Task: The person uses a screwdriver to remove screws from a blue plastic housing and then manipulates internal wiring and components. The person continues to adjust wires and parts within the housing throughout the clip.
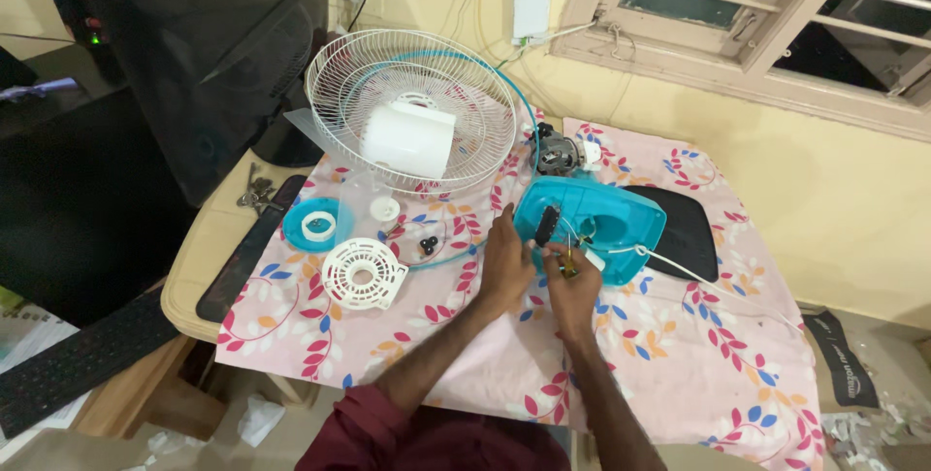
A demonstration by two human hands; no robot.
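Observation:
A turquoise fan base [611, 219] lies upturned on the floral cloth [679, 355], with wires and a black part showing inside. My left hand [506, 259] rests against the base's near-left edge, fingers on its rim. My right hand [572, 282] pinches a small yellowish tool or part at the base's near edge, beside a white cord [679, 265] running off to the right. The fan motor [560, 153] sits just behind the base.
A white wire fan guard [412, 73] with a white housing [407, 139] stands at the back. A round white vented cover [364, 274], a turquoise ring cap [318, 224] and small screws lie left. A black plate [690, 230] is right; a monitor [223, 44] stands far left.

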